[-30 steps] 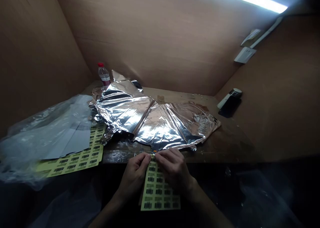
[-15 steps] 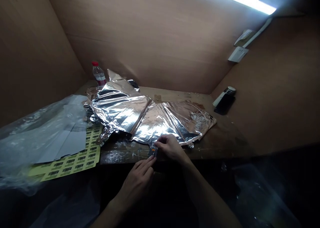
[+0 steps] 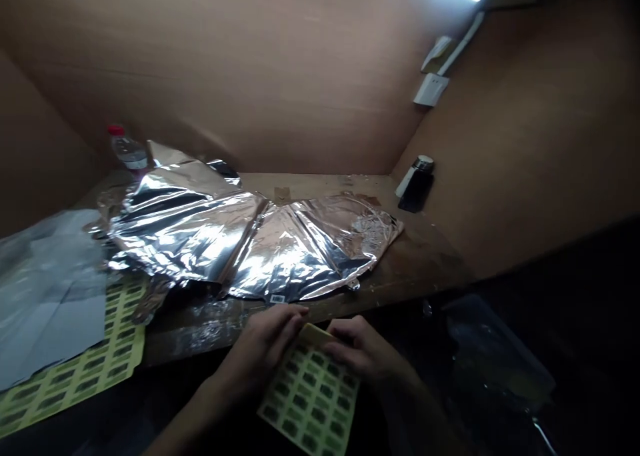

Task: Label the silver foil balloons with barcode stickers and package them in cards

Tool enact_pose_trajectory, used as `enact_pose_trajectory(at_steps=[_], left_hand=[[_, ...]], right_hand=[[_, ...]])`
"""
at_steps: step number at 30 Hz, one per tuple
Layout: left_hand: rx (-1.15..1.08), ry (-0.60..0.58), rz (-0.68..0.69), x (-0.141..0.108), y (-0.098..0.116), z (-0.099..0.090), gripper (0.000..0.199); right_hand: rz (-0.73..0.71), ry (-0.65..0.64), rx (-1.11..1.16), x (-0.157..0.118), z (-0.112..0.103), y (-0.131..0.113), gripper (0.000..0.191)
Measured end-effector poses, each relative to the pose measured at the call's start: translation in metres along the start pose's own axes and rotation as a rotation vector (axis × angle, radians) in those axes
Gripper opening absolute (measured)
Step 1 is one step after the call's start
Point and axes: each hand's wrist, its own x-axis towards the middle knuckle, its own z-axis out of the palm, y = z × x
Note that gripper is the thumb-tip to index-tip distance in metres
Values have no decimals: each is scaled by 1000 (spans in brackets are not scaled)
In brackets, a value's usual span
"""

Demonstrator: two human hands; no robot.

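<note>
A yellow sheet of printed labels (image 3: 313,397) hangs tilted below the table's front edge. My left hand (image 3: 273,336) is closed at its upper left edge, and my right hand (image 3: 363,349) pinches its upper right part between thumb and fingers. Beyond both hands, a crinkled shiny foil piece (image 3: 200,226) spreads across the table. A small white label (image 3: 277,299) with dark marks sits at the foil's front edge, just above my left hand.
More yellow label sheets (image 3: 95,369) lie at the left under white paper (image 3: 65,309) and clear plastic. A red-capped bottle (image 3: 129,153) stands at the back left. A dark phone-like object (image 3: 416,191) is near the right wall.
The view has shifted right. Both hands have moved back from the foil's front edge and now hold a yellow label sheet. The small dark and orange piece between them is out of sight; a white label shows there.
</note>
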Motion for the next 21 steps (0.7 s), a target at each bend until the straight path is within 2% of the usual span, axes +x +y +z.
enact_pose_trajectory(at_steps=[2, 5, 7, 9, 11, 14, 16, 18, 21], left_hand=[[137, -65, 49, 42, 16, 10, 22], [475, -200, 153, 93, 37, 40, 14], [603, -267, 160, 114, 43, 57, 17], [643, -301, 148, 126, 42, 62, 17], [547, -292, 99, 137, 32, 57, 15], [180, -269, -119, 156, 9, 41, 14], [6, -305, -244, 168, -6, 34, 21], [-49, -351, -289, 175, -15, 30, 31], [-220, -399, -347, 177, -19, 25, 35]], right_hand=[[70, 70, 56, -26, -15, 10, 28], [114, 94, 36, -55, -36, 21, 26], [124, 120, 1, -68, -48, 26, 25], [117, 162, -23, -75, -58, 29, 23], [56, 194, -50, -74, -68, 32, 19], [-142, 204, -172, -60, -84, 29, 7], [-251, 209, -322, -44, -95, 23, 6], [-315, 207, -509, -25, -101, 16, 5], [-376, 176, -767, 2, -104, 9, 4]])
